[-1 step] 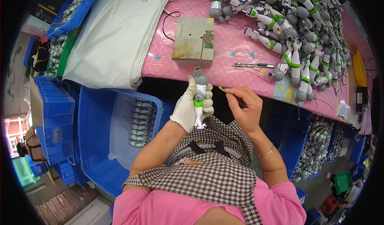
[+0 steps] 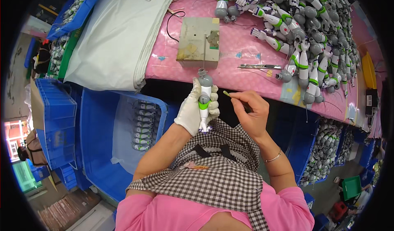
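Note:
My left hand [image 2: 192, 110], in a white glove, grips a grey and white toy arm part with a green band [image 2: 204, 98], held upright in front of the table edge. My right hand [image 2: 251, 114], bare, pinches a thin brush with a pale green tip [image 2: 227, 94] that points toward the toy part and stops just short of it. A large pile of the same grey, white and green toy parts [image 2: 305, 25] covers the right side of the pink table [image 2: 230, 46].
A small beige block with a wire [image 2: 198, 43] stands on the table ahead of my hands, tweezers [image 2: 258, 66] to its right. A folded white sheet [image 2: 115, 38] lies left. Blue crates [image 2: 98, 120] holding bagged parts [image 2: 144, 124] sit below left; more parts [image 2: 326, 149] are below right.

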Available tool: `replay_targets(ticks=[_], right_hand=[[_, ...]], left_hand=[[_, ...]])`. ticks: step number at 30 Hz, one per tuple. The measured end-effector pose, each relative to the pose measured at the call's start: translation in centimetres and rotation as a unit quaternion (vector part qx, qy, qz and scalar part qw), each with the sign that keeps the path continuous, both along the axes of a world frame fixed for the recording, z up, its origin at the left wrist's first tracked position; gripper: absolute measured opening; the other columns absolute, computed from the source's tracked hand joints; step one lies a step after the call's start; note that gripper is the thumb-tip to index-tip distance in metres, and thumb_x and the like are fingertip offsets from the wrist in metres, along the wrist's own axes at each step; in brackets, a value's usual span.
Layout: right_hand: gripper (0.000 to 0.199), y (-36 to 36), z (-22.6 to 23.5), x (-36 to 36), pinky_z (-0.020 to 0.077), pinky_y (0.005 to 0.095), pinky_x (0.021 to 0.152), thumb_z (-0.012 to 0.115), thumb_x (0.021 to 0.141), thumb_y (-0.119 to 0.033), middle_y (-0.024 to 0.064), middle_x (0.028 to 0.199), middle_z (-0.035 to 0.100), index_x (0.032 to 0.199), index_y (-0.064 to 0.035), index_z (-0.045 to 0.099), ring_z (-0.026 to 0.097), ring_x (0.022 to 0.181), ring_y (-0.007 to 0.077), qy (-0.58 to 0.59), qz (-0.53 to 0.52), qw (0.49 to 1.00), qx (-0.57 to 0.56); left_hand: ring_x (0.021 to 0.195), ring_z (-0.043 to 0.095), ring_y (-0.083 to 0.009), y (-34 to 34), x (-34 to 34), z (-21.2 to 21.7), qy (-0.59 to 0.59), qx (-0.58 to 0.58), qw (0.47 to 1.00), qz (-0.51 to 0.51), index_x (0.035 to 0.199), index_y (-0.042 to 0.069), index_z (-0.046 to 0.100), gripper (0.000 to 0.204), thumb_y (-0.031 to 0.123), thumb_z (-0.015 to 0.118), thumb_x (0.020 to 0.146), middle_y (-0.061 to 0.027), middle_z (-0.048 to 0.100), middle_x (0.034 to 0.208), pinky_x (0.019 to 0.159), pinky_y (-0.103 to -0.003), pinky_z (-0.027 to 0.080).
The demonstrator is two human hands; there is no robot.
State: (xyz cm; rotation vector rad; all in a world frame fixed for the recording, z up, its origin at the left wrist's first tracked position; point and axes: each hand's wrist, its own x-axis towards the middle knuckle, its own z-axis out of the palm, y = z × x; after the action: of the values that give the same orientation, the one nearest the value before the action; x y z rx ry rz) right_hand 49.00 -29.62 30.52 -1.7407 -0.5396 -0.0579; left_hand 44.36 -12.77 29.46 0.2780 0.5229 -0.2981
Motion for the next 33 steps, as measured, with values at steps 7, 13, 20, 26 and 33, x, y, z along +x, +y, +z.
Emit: replay_targets(ticks=[7, 13, 20, 26, 33], right_hand=[[0.018, 0.8, 0.2, -1.9, 0.0412, 0.0215, 0.05, 0.064, 0.072, 0.007, 0.0062, 0.073, 0.06, 0.087, -0.0011, 0.068, 0.055, 0.058, 0.0104, 0.015, 0.127, 0.992, 0.004], [0.024, 1.4, -0.6, -1.8, 0.0481, 0.0271, 0.054, 0.065, 0.067, 0.008, 0.0084, 0.078, 0.062, 0.088, -0.003, 0.067, 0.06, 0.063, 0.0196, -0.106, 0.176, 0.978, -0.024], [0.024, 1.5, -0.8, -1.4, 0.0489, 0.029, 0.057, 0.065, 0.067, 0.009, 0.0084, 0.078, 0.062, 0.087, -0.0043, 0.067, 0.06, 0.066, 0.022, -0.138, 0.168, 0.976, -0.032], [0.016, -1.0, 1.1, 0.5, 0.047, 0.0262, 0.058, 0.065, 0.071, 0.008, 0.0083, 0.077, 0.063, 0.084, -0.0021, 0.067, 0.06, 0.066, 0.0181, -0.062, 0.121, 0.99, -0.028], [0.004, 0.6, 1.6, 10.0, 0.0437, 0.0324, 0.068, 0.063, 0.076, -0.002, 0.0075, 0.083, 0.064, 0.08, -0.0014, 0.064, 0.058, 0.076, 0.0235, -0.247, -0.09, 0.938, -0.226]], left_hand=[[0.07, 0.055, -0.0231, -1.0, 0.7, -0.2, 0.023, -0.015, 0.998, 0.063, 0.093, 0.003, 0.054, 0.058, 0.058, 0.038, 0.089, -0.005, 0.052, 0.063, 0.074, -0.038, 0.048], [0.065, 0.054, -0.0202, -0.8, 0.7, -2.0, -0.027, -0.075, 0.995, 0.058, 0.09, 0.003, 0.053, 0.057, 0.059, 0.038, 0.089, -0.0041, 0.051, 0.062, 0.074, -0.036, 0.048], [0.063, 0.048, -0.0167, -1.2, 0.8, -0.4, 0.023, -0.015, 0.997, 0.068, 0.088, 0.003, 0.053, 0.056, 0.057, 0.038, 0.09, -0.0015, 0.047, 0.061, 0.079, -0.034, 0.045], [0.071, 0.054, -0.0243, -1.2, 0.7, -1.3, -0.026, -0.107, 0.991, 0.072, 0.089, 0.004, 0.052, 0.058, 0.059, 0.035, 0.09, -0.0047, 0.051, 0.062, 0.086, -0.049, 0.044], [0.07, 0.055, -0.0168, -0.5, -1.1, 0.8, -0.148, 0.115, 0.982, 0.003, 0.102, 0.004, 0.052, 0.048, 0.05, 0.045, 0.09, -0.0052, 0.056, 0.086, 0.067, -0.036, 0.049]])
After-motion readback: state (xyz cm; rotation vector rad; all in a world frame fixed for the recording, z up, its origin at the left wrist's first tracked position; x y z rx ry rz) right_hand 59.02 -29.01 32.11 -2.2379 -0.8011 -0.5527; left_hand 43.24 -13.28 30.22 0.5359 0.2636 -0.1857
